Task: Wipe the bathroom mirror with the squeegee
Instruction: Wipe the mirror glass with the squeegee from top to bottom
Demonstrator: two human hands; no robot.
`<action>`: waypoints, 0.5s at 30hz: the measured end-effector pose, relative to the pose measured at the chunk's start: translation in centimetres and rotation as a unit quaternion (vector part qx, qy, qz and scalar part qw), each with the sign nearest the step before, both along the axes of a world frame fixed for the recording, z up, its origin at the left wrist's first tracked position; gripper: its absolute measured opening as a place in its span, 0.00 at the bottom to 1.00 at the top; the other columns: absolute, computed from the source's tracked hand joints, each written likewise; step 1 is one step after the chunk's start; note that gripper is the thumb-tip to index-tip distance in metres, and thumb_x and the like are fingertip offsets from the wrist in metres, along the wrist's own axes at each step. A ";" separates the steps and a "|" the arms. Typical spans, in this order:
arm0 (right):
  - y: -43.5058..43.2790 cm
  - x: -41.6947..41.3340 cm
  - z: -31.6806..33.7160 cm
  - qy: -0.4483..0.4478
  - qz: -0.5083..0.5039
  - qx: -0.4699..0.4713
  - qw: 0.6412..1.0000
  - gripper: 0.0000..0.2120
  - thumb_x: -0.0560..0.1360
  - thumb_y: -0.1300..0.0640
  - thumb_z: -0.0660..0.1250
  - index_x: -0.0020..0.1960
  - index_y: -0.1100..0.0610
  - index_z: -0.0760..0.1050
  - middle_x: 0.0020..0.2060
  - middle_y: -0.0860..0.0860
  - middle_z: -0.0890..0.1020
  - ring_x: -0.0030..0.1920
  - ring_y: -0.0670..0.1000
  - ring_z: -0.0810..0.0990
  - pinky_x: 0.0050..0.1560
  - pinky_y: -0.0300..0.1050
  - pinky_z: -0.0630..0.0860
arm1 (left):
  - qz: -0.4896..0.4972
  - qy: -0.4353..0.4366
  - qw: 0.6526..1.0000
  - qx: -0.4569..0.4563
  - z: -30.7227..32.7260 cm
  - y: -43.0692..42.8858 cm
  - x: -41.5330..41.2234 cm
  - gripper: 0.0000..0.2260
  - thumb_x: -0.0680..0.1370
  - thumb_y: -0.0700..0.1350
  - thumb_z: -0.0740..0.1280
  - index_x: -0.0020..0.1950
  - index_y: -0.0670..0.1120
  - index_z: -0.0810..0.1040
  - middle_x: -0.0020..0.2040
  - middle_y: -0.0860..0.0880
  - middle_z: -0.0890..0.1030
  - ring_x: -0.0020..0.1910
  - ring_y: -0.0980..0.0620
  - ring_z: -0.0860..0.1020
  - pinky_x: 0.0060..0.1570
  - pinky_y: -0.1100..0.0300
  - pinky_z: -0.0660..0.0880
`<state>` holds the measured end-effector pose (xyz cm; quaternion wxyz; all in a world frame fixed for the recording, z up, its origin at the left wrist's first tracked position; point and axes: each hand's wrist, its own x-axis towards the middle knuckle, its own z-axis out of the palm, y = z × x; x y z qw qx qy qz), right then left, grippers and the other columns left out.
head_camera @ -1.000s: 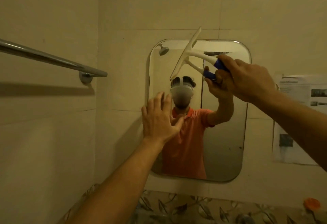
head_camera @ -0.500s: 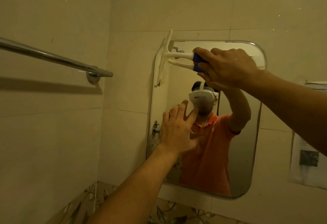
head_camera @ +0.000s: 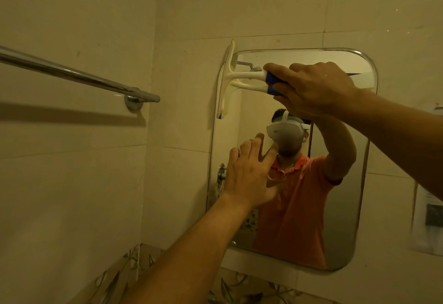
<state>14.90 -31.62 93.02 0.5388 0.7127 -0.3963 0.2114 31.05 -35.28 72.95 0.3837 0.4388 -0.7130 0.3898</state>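
A rounded rectangular mirror [head_camera: 340,219] hangs on the tiled wall at the right. My right hand [head_camera: 314,87] grips the blue handle of a white squeegee [head_camera: 226,80]. Its blade stands upright along the mirror's upper left edge. My left hand [head_camera: 249,171] lies flat against the mirror's left side with fingers spread, below the blade. The glass reflects a person in an orange shirt and a headset.
A chrome towel bar [head_camera: 72,73] sticks out from the left wall at blade height. A printed paper sheet [head_camera: 429,212] is stuck to the wall right of the mirror. Leaf-patterned tiles [head_camera: 134,272] run below.
The squeegee swung from a slant near the mirror's top middle to upright at the top left edge a second ago; since half a second it has barely moved. My left hand stays on the glass.
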 end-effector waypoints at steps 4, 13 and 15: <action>0.0 0.2 -0.2 -0.001 -0.001 -0.009 1.000 0.26 0.83 0.40 0.52 0.78 0.48 0.55 0.42 0.55 0.77 0.31 0.53 0.73 0.32 0.44 0.70 | 0.005 -0.002 1.000 0.002 0.0 0.0 0.1 0.42 0.71 0.75 0.62 0.78 0.52 0.66 0.76 0.40 0.65 0.68 0.41 0.66 0.58 0.47 0.67; 1.3 -3.7 0.1 -0.031 -0.019 0.008 0.999 0.28 0.82 0.39 0.53 0.79 0.42 0.51 0.43 0.54 0.77 0.32 0.52 0.72 0.32 0.45 0.71 | 0.010 -0.001 1.000 0.000 -0.1 0.2 -0.2 0.41 0.72 0.74 0.62 0.79 0.52 0.64 0.78 0.40 0.62 0.69 0.41 0.66 0.58 0.46 0.66; 2.2 -5.4 0.0 -0.038 -0.027 0.008 0.999 0.28 0.81 0.38 0.52 0.79 0.42 0.51 0.44 0.55 0.78 0.32 0.52 0.72 0.32 0.44 0.70 | 0.014 -0.001 1.000 0.002 -0.1 0.4 -0.2 0.41 0.72 0.74 0.61 0.79 0.52 0.64 0.78 0.40 0.62 0.69 0.41 0.66 0.59 0.46 0.66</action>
